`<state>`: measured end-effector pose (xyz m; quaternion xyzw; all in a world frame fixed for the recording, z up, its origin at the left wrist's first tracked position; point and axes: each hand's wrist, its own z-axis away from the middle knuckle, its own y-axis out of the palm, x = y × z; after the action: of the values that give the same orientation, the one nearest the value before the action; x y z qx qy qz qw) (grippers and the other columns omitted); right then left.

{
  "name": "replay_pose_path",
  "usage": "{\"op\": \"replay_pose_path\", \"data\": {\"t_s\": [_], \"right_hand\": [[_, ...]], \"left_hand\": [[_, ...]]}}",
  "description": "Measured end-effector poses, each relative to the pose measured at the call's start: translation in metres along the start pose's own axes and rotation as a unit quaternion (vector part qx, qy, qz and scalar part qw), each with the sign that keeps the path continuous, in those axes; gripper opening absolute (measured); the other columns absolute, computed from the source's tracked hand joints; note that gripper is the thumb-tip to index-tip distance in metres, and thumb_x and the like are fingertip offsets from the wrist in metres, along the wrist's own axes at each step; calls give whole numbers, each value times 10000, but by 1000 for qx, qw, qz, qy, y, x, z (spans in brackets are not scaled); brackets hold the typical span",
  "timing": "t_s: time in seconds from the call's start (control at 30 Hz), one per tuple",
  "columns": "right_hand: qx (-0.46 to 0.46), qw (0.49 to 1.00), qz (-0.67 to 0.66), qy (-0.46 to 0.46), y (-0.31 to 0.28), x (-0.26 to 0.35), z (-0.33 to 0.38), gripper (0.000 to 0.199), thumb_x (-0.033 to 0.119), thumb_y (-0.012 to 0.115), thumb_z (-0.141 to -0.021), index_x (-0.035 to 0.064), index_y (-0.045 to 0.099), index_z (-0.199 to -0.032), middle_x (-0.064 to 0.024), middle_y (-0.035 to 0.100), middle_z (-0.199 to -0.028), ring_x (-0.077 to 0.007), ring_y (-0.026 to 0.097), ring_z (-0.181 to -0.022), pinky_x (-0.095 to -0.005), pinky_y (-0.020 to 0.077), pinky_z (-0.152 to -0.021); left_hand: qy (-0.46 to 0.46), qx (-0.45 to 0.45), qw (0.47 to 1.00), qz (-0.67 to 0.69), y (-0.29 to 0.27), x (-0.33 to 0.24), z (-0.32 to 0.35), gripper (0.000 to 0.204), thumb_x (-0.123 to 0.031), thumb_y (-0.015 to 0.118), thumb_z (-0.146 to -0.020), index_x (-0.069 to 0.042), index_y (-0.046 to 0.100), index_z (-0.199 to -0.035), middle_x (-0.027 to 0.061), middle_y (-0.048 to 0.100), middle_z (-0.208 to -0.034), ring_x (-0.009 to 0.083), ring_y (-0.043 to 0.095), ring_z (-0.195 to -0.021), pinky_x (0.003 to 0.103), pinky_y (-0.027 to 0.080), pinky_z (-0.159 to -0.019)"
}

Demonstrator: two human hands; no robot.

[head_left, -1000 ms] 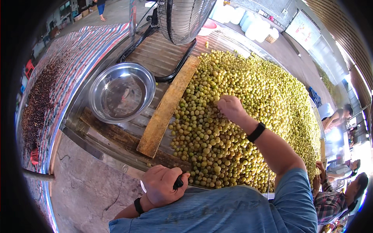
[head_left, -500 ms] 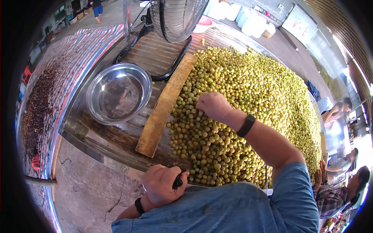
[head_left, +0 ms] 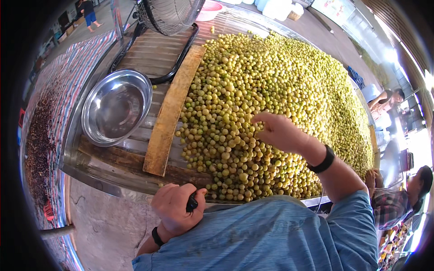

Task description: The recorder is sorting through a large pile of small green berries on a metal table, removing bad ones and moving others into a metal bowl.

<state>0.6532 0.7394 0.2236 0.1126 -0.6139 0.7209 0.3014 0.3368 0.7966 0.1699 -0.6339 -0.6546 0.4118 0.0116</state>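
Observation:
A broad heap of small round yellow-green fruits (head_left: 235, 108) covers most of the metal-edged table. Over its near part is my right hand (head_left: 282, 132), wearing a black wristband. Its index finger and thumb are apart, and no fruit shows between them; the other fingers are partly hidden. At the table's near edge, my left hand (head_left: 176, 207) is closed round a small black object (head_left: 192, 202). Only the end of that object shows, so its kind is unclear. A wooden board (head_left: 174, 113) borders the heap on the left. Beyond it sits a shiny metal basin (head_left: 116, 107) with no fruit visible inside.
A black fan (head_left: 169, 16) stands at the table's far left, near a pink basket (head_left: 209, 10). Another plank (head_left: 122, 158) lies along the near edge. Striped sheeting (head_left: 77, 67) with dark material on it spreads leftward. Co-workers (head_left: 398, 203) are along the right side.
My right hand has moved right over the heap, and its index finger and thumb have parted. The whole view has shifted. My left hand still grips the black object.

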Motion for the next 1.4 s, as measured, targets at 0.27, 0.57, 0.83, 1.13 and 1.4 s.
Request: {"op": "replay_pose_path", "data": {"t_s": [0.27,0.57,0.83,1.13,1.4], "right_hand": [[33,999,40,-4,55,5,27,762,315,659,-925,61,269,-1528,-255,706,-922,-415,709,-865,-469,582,-792],[195,977,18,-84,66,47,29,824,373,735,-847,160,323,-1529,-219,704,-944,-411,690,-890,-483,540,-768],[189,980,60,17,26,-8,60,679,235,726,-905,351,421,-1500,-89,747,-938,-203,710,-746,-351,595,-694],[-156,983,-83,53,-3,-57,106,353,86,734,-868,125,703,-1218,59,492,-578,-20,436,-519,-241,366,-486],[-105,987,-13,-118,32,-23,91,187,144,751,-814,130,730,-1000,-67,672,-829,-257,690,-751,-373,576,-655]], "left_hand": [[-1,8,1000,10,0,-6,-7,174,-58,802,-738,-60,646,-816,68,608,-633,258,570,-519,355,422,-482],[-26,21,999,-8,-1,-10,-4,167,-12,783,-743,-52,646,-829,102,648,-702,280,618,-592,362,464,-543],[5,4,1000,-2,3,-5,-2,178,-42,794,-750,-50,636,-832,78,627,-664,260,564,-524,351,427,-491],[0,8,1000,3,5,-5,-3,156,-32,778,-758,-40,636,-823,88,625,-662,264,565,-530,348,434,-507],[-25,14,1000,4,3,-6,-1,185,-34,803,-736,-42,635,-814,91,622,-653,267,566,-525,350,428,-508]]}}
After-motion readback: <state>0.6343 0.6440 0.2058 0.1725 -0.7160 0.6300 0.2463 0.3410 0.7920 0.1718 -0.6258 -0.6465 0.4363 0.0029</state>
